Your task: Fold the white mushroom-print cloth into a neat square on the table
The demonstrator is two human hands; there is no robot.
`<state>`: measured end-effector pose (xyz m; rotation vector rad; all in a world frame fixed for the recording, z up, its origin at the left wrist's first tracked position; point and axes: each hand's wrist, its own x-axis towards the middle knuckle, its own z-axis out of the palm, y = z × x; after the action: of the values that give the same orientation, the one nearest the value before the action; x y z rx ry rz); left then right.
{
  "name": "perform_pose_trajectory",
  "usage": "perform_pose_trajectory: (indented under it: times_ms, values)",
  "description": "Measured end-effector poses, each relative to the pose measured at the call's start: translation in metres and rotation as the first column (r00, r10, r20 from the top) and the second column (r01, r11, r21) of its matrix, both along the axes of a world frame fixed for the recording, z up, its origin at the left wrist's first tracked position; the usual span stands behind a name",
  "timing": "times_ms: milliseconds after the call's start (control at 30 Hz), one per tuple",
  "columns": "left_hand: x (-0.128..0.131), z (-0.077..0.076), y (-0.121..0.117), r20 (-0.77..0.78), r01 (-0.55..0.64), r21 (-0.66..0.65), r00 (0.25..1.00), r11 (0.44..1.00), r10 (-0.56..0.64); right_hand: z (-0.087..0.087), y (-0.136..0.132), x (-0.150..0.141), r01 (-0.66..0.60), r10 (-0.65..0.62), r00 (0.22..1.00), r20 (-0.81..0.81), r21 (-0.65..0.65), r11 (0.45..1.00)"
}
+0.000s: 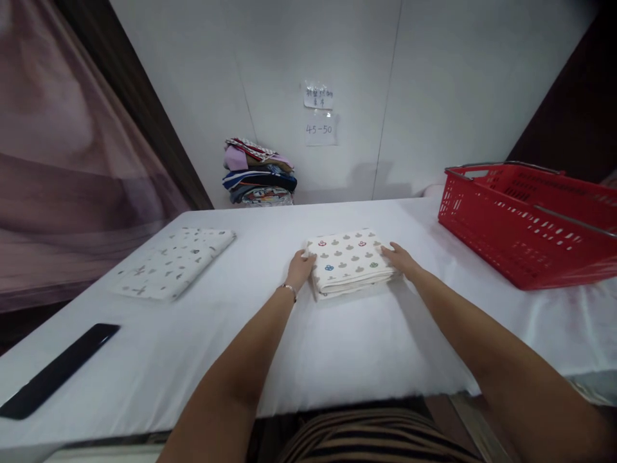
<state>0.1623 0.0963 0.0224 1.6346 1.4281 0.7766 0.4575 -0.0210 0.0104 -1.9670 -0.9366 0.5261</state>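
A folded white cloth (351, 260) printed with grey shapes and a few red, blue and green motifs lies in several layers on the white table covering. My left hand (301, 267) grips its left edge, thumb on top and the other fingers partly hidden at the side. At the opposite edge, my right hand (400, 260) holds the right side, with its thumb raised and its lower fingers hidden by the cloth. A second folded white cloth (176, 262) with small dark prints lies to the left, apart from both hands.
A red plastic basket (511, 225) with metal handles stands at the right. A flat black object (60, 370) lies at the front left. Behind the far table edge is a stack of folded fabrics (260, 177). Paper signs (320, 129) hang on the wall; a curtain (72, 161) borders the left.
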Motion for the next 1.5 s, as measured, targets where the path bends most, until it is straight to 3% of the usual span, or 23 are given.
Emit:
perform_pose_trajectory:
  times_ms: [133, 300, 433, 533, 633, 800, 967, 1167, 1367, 1500]
  values:
    - [-0.012, -0.008, -0.035, 0.084, 0.043, -0.073, 0.996, 0.996, -0.037, -0.006, -0.03, 0.001, 0.068, -0.068, 0.998, 0.004, 0.042, 0.997]
    - [-0.013, -0.005, -0.066, -0.026, 0.056, -0.013, 0.998, 0.998, -0.056, -0.006, -0.052, -0.008, 0.13, -0.126, 0.991, -0.045, 0.109, 0.986]
    - [-0.018, -0.005, -0.089, -0.087, 0.073, 0.175, 0.994, 0.982, -0.058, -0.009, -0.061, -0.019, 0.117, -0.158, 0.982, 0.103, 0.323, 0.939]
    - [-0.021, -0.008, -0.101, -0.16, 0.147, 0.389, 0.983, 0.909, -0.09, -0.016, -0.067, -0.027, -0.012, -0.081, 0.969, 0.234, 0.37, 0.929]
    - [-0.02, -0.011, -0.104, -0.224, 0.208, 0.5, 0.969, 0.841, -0.106, -0.021, -0.07, -0.032, -0.14, 0.02, 0.934, 0.358, 0.312, 0.94]
    - [-0.015, -0.009, -0.099, -0.244, 0.206, 0.553, 0.966, 0.807, -0.079, -0.021, -0.071, -0.031, -0.246, 0.118, 0.885, 0.451, 0.237, 0.94]
    - [-0.014, -0.008, -0.098, -0.238, 0.214, 0.553, 0.967, 0.805, -0.094, -0.021, -0.069, -0.028, -0.262, 0.152, 0.873, 0.464, 0.183, 0.948]
    - [-0.015, -0.006, -0.099, -0.248, 0.221, 0.55, 0.964, 0.805, -0.095, -0.019, -0.071, -0.029, -0.221, 0.102, 0.86, 0.5, 0.185, 0.958]
    - [-0.006, 0.007, -0.099, -0.401, 0.316, 0.606, 0.914, 0.73, -0.063, -0.001, -0.061, -0.049, -0.327, 0.085, 0.742, 0.665, 0.248, 0.912]
    - [0.009, 0.01, -0.093, -0.473, 0.423, 0.581, 0.871, 0.696, -0.135, 0.008, -0.048, -0.064, -0.437, 0.223, 0.645, 0.731, 0.113, 0.892]
